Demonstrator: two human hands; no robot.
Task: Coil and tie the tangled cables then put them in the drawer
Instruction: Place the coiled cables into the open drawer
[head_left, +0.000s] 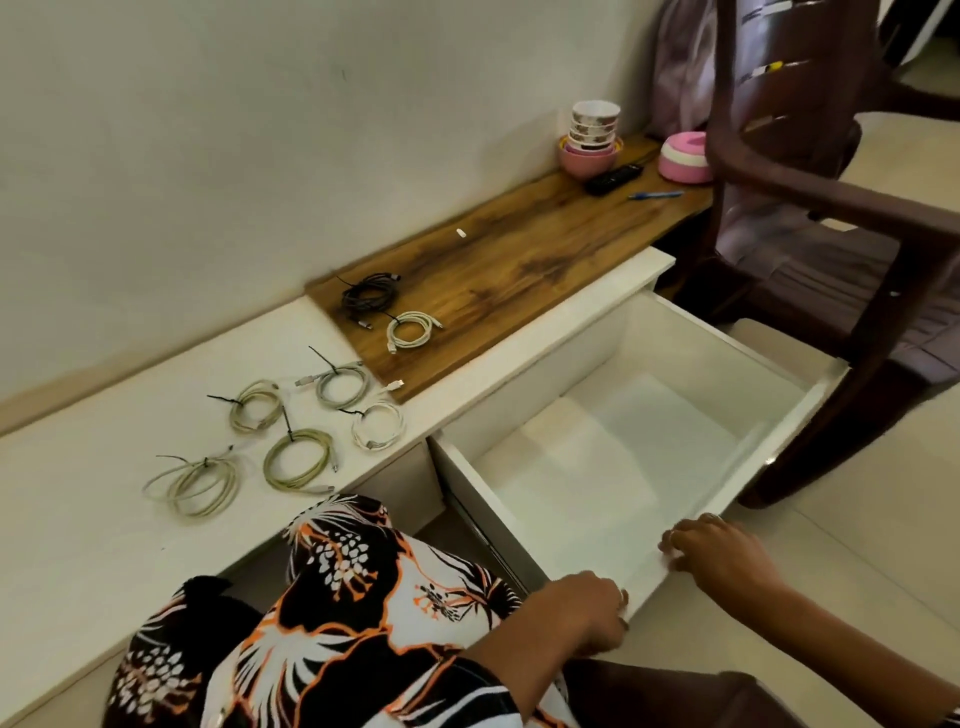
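Observation:
Several coiled cables, each bound with a black tie, lie on the low white cabinet top (78, 519): one at the front left (195, 480), a greenish one (298, 460), and a white one (378, 426) among them. A black coil (370, 296) and a white coil (410, 330) rest on the wooden board (519, 270). The white drawer (717, 332) stands pulled out, with nothing inside. My left hand (582, 613) and my right hand (719, 553) both grip the drawer's front panel (649, 577).
Stacked bowls (592, 137), a black remote (613, 179), a blue pen (655, 196) and a pink-and-white round container (685, 156) sit at the board's far end. A dark brown plastic chair (831, 197) stands right beside the open drawer. My patterned clothing (363, 597) fills the foreground.

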